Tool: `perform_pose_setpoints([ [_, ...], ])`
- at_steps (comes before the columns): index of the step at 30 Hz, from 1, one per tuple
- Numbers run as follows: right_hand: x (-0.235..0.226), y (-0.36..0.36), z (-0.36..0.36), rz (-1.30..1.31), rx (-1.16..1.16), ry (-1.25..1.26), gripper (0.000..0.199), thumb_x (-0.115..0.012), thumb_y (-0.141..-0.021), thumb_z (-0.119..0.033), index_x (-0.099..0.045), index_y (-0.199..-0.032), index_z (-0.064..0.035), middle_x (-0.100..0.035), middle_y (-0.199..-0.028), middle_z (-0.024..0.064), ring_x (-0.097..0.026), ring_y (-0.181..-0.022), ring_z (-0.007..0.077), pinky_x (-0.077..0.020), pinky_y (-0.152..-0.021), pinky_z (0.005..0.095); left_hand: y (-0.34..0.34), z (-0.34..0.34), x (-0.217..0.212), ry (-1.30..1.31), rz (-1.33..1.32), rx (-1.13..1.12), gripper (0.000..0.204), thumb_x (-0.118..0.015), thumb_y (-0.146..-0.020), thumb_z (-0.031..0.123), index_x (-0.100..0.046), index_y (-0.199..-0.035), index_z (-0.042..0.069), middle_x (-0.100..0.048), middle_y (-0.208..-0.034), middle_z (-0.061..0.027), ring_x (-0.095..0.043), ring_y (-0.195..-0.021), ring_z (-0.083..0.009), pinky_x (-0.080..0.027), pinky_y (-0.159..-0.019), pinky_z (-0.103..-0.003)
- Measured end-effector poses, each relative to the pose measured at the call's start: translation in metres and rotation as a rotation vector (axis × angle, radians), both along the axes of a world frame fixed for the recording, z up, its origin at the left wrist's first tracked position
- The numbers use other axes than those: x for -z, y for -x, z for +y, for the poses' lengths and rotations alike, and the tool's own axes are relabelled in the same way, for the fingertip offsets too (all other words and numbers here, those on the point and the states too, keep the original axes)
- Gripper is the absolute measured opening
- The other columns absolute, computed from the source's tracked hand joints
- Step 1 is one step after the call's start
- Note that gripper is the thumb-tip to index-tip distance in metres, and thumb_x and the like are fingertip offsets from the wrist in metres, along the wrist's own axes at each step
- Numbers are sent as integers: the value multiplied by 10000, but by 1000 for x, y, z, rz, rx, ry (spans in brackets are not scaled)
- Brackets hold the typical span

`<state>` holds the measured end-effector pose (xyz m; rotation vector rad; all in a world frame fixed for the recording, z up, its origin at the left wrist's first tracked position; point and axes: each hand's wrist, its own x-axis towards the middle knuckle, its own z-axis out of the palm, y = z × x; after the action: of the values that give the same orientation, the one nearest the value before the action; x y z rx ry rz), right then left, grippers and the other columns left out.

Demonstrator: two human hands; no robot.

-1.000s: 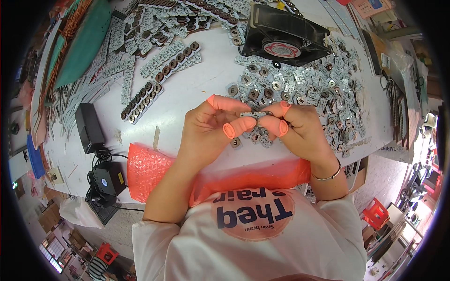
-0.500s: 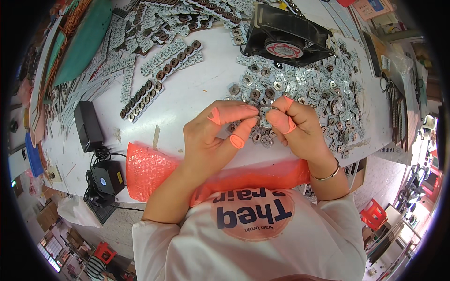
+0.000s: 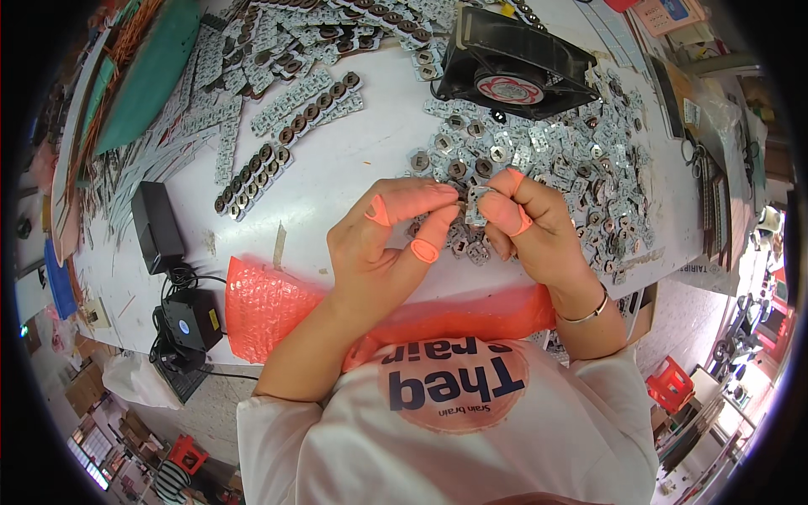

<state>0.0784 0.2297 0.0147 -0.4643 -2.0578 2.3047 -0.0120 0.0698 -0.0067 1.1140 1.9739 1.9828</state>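
Small pale circuit boards [image 3: 589, 168], many with a round dark component, lie in a loose pile on the white table. My right hand [image 3: 539, 219], with orange finger cots on thumb and forefinger, pinches one small board [image 3: 475, 206] above the pile's near left edge. Close beside it, my left hand [image 3: 383, 236] has its cot-covered thumb and fingertips drawn together in a pinch. Whatever sits between those left fingertips is too small and hidden to name. A narrow gap separates the left fingertips from the pinched board.
Behind the pile stands a black fan [image 3: 518, 67]. Unbroken board strips [image 3: 307, 114] lie to the left, with a larger heap beyond. A black adapter [image 3: 189, 320] with cables sits at the near left. Orange bubble wrap [image 3: 269, 307] covers the table's near edge.
My left fingertips have moved slightly left, away from the board in my right hand. The board now looks more tilted. The right hand has barely shifted.
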Motion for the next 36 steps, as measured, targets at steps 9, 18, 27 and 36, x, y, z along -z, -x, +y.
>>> perform_pose_setpoints([
  [9,3,0,0,-15,15,28,205,-553,-940,-219,-521,-823,-53,-464,-540,-28,-411,-431,39,-336,-412,188,-1,-1,-4,79,-14,64,225,-650,-784,-86,-604,-990,-6,-640,-980,-121,-609,-934,-208,-473,-843,-305],
  [18,0,2,2,-68,89,45,190,-587,-919,-188,-528,-799,-53,-467,-524,-28,-413,-404,41,-331,-380,192,0,1,2,48,-67,71,216,-655,-785,-77,-604,-982,-6,-639,-982,-115,-606,-935,-196,-472,-839,-294],
  [27,8,0,9,248,134,-570,119,-603,-895,-109,-610,-818,-18,-512,-569,-24,-440,-491,40,-362,-459,200,4,2,0,273,314,18,194,-631,-808,-63,-605,-985,12,-625,-998,-111,-604,-926,-180,-496,-784,-284],
  [36,0,-1,8,175,21,-462,95,-660,-832,-89,-697,-857,-6,-628,-646,33,-526,-493,63,-397,-447,198,5,-3,3,28,-465,210,165,-637,-832,-26,-621,-993,11,-613,-967,-64,-597,-831,-103,-503,-719,-231],
])
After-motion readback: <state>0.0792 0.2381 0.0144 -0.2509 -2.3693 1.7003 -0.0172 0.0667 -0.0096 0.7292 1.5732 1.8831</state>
